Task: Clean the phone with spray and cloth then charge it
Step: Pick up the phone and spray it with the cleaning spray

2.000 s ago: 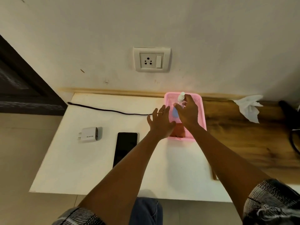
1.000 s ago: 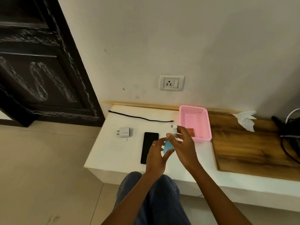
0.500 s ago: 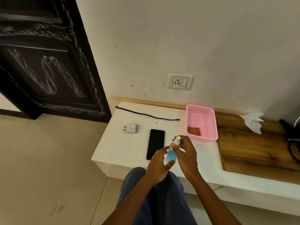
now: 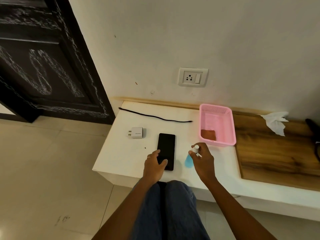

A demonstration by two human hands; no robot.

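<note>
Left hand (image 4: 154, 164) on phone (image 4: 165, 149); right hand (image 4: 202, 160) grips spray bottle (image 4: 189, 160) (blue)

Bare forearms, ringed left hand (image 4: 154, 164), blue jeans (image 4: 166, 210)

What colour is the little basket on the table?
Pink basket, seen clearly in the head view.

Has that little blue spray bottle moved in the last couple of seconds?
Yes. The spray bottle left the pink basket; the right hand now holds it beside the phone.
</note>
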